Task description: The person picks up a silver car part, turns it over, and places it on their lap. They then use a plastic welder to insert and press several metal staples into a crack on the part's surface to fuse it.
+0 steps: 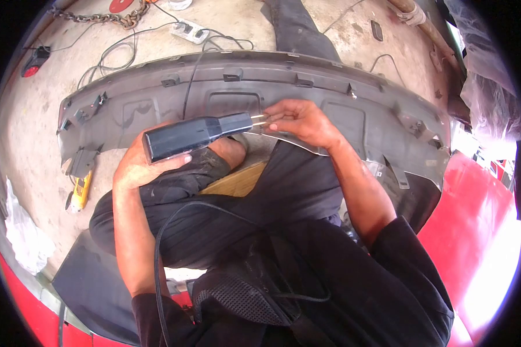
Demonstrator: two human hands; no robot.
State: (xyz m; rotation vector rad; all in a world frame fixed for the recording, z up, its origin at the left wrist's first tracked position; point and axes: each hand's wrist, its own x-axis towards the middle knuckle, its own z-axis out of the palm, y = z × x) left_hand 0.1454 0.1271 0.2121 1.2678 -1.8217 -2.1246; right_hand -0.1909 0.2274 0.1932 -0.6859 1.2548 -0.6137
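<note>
Two hands: both bare, raised over the lap, meeting at the tool's tip.
L hand point(134, 169): clenched round rear of black boxy plastic hand tool point(191, 136), thumb along its lower edge; tool lies approx level, nose pointing R.
Tool nose: a pair of thin metal prongs point(259, 120) sticks out, just above near edge of the bumper.
R hand point(302, 121): fingertips point(272, 118) pinched on the prong ends; can't tell if a small piece sits btwn them, too small to see.
Cord: thin black cable point(156, 254) loops down by L forearm and across the dark-clothed lap.
Workpiece: long grey plastic bumper cover point(341, 87), inner side up w/ clips and ribs, lying across the concrete floor point(40, 115) in front of the knees; R hand is over its near edge, contact unclear.
Under knee: tan wooden block point(237, 180).
Floor, L side: yellow hand tool point(80, 191) just beside bumper's L end; crumpled white rag point(20, 231) nearer the person.
Floor, far side: white power strip point(190, 32) w/ cords, rusty chain point(107, 17), small black-and-red object point(33, 61).
R side: glossy red body panel point(474, 231), near the R arm.
</note>
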